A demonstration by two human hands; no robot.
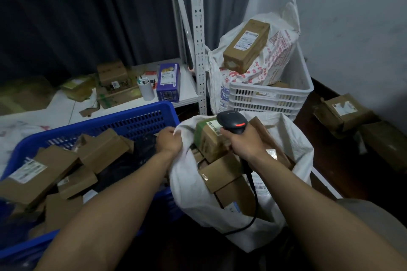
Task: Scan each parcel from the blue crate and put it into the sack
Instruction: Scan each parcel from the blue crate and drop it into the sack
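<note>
Left hand (169, 141) pinches the rim of the white woven sack (293, 141) on its left edge, holding the mouth open. Right hand (243, 142) is wrapped around the grip of a corded barcode scanner (233, 122) over the sack mouth, its head above a green-taped carton (209, 136) lying on the pile inside. The sack already holds several cartons. Unscanned parcels lie in the blue crate (136, 114), which touches the sack on its left, so the next pick is left of both hands. The left hand is clearly nearer, sitting right at the crate/sack boundary. The closest candidates are a dark poly-bag parcel (145, 145) just beside the left knuckles and a brown flat carton (103, 149) further left, its long axis slanting up toward that hand. Judgement: the left hand lets go of the rim and reaches left while the right hand keeps the scanner.
</note>
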